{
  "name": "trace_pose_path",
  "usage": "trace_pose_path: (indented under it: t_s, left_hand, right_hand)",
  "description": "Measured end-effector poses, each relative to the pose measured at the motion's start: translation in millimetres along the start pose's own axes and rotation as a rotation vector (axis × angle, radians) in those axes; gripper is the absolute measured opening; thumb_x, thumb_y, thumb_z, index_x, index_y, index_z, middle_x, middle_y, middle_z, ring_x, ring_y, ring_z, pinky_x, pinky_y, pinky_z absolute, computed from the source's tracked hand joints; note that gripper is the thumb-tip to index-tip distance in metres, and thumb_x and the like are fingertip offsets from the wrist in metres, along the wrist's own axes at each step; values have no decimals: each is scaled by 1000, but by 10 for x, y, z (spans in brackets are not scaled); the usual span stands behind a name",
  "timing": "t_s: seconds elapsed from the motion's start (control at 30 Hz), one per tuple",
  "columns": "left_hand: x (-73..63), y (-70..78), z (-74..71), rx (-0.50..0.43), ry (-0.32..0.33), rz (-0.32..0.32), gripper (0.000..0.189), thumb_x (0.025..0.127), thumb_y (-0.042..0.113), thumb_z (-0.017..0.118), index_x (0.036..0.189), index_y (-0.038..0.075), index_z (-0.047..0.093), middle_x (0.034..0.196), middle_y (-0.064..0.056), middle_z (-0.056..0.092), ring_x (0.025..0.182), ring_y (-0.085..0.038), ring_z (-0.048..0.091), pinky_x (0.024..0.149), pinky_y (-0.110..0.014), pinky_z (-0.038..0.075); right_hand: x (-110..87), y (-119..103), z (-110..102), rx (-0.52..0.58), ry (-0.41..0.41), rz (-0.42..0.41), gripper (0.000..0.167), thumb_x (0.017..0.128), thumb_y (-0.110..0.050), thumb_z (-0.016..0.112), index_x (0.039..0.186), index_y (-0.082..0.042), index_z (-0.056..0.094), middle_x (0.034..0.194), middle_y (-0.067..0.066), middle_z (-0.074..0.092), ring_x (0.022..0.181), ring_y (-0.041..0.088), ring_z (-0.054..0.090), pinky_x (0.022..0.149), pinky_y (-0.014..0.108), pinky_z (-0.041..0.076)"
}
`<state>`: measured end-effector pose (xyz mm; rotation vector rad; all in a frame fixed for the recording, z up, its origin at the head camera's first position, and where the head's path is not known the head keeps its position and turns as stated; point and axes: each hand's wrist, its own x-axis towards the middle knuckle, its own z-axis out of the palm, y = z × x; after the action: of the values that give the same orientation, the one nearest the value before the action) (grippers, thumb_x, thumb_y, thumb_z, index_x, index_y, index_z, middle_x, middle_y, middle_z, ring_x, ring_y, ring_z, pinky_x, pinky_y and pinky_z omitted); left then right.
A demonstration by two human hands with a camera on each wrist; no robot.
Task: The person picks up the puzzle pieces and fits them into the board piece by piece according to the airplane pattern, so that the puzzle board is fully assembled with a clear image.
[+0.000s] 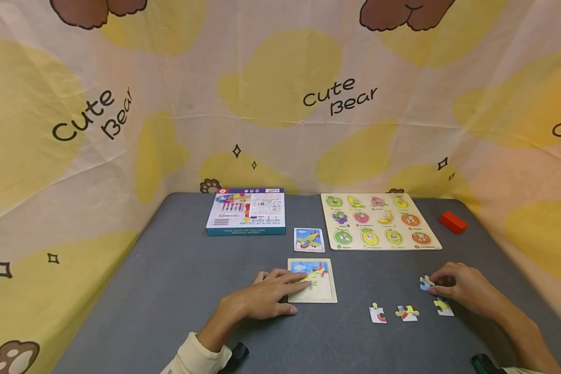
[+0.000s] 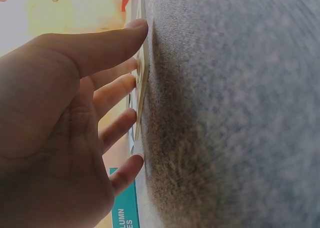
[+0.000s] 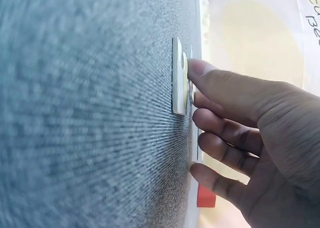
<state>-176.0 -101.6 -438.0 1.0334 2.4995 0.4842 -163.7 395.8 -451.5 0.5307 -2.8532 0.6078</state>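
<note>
My left hand [image 1: 272,296] rests with spread, fairly straight fingers on the left side of a small wooden puzzle tray [image 1: 326,294]. Part of a plane picture shows in that tray; my fingers cover some of it. In the left wrist view the fingertips [image 2: 131,115] lie along the tray's edge. My right hand [image 1: 469,291] pinches a blue jigsaw piece [image 1: 425,284] between thumb and forefinger, low over the table. Just in front of it lies a yellow-green jigsaw piece [image 1: 443,307]. Two more pieces, one red and white [image 1: 377,314] and one yellow and red [image 1: 407,314], lie to the left.
Behind the tray lies a plane picture card [image 1: 309,240]. A boxed bead set [image 1: 245,213] stands at the back left, a fruit puzzle board [image 1: 381,222] at the back right. A red block [image 1: 453,223] sits near the right edge. Printed cloth [image 1: 271,78] hangs around the table.
</note>
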Motion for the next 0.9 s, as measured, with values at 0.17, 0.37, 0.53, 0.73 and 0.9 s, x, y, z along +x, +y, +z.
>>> trace_pose_path:
  t_s: [0.17, 0.37, 0.53, 0.73, 0.9]
  left_hand:
    - [5, -3, 3, 0, -3, -2, 67, 107, 42, 63, 167, 34, 35, 175, 14, 26, 155, -22, 29, 114, -53, 31]
    - [-6, 21, -13, 7, -4, -4, 66, 107, 41, 63, 167, 33, 35, 175, 14, 26, 155, -23, 30, 114, -53, 31]
    - [-13, 32, -13, 3, 17, -1, 61, 109, 32, 61, 166, 32, 38, 174, 13, 29, 154, -22, 31, 112, -52, 32]
    - [-12, 23, 0, -9, 51, 19, 58, 110, 21, 58, 165, 31, 41, 173, 11, 32, 153, -22, 34, 109, -51, 33]
    - [-22, 17, -3, -9, 70, 56, 57, 110, 19, 58, 164, 28, 42, 172, 7, 34, 151, -25, 36, 105, -52, 34]
  right_hand:
    - [11, -10, 13, -5, 16, -9, 17, 76, -22, 93, 83, -24, 77, 77, -25, 58, 75, -6, 49, 67, 26, 44]
    - [34, -85, 29, -19, 43, -19, 19, 76, -22, 94, 82, -24, 76, 77, -22, 58, 75, -5, 48, 67, 26, 43]
    - [115, -214, 38, -32, -5, -5, 19, 78, -26, 94, 85, -23, 77, 80, -18, 59, 78, -1, 48, 70, 29, 43]
    - [234, -447, 63, 4, -101, 17, 20, 82, -34, 92, 91, -22, 79, 86, -16, 61, 81, 0, 50, 71, 28, 45]
    - [351, -660, 119, 22, -138, 0, 22, 84, -38, 90, 95, -23, 78, 91, -17, 62, 87, 2, 53, 76, 29, 49]
